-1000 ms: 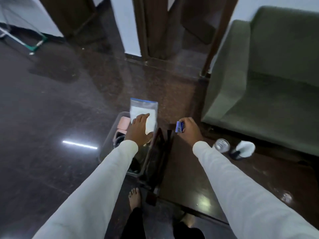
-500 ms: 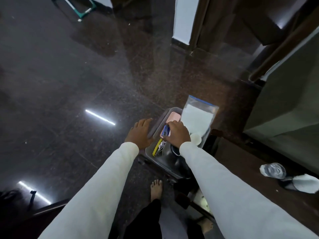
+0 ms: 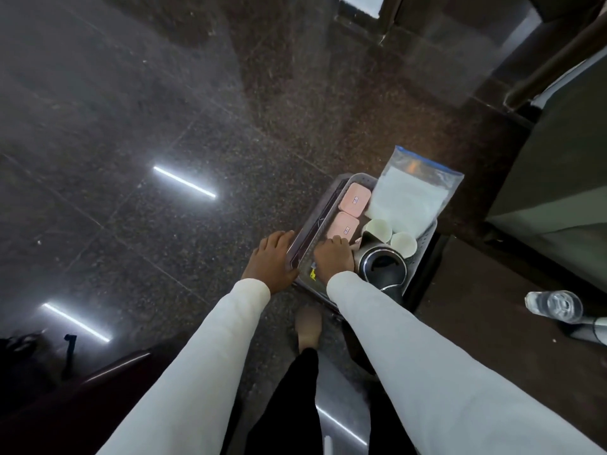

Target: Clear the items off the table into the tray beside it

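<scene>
A grey perforated tray (image 3: 424,238) sits low beside the dark table (image 3: 486,326). In it are two pink boxes (image 3: 354,199), a zip bag of white powder (image 3: 410,198) leaning at the far end, two pale paper cups (image 3: 377,229) and a black kettle (image 3: 382,268). My left hand (image 3: 272,261) grips the tray's left rim. My right hand (image 3: 333,257) is down inside the tray, palm down, closed on a small blue pack (image 3: 313,265) that peeks out by the thumb. A clear water bottle (image 3: 555,306) lies on the table.
A white-topped object (image 3: 591,330) lies by the bottle at the table's right edge. A green sofa (image 3: 558,165) stands to the right. Polished dark stone floor spreads left and ahead. My bare foot (image 3: 308,326) is just below the tray.
My right hand carried the blue pack from the table down into the tray. My left hand let go of the zip bag and moved to the tray's left rim. The view swung left.
</scene>
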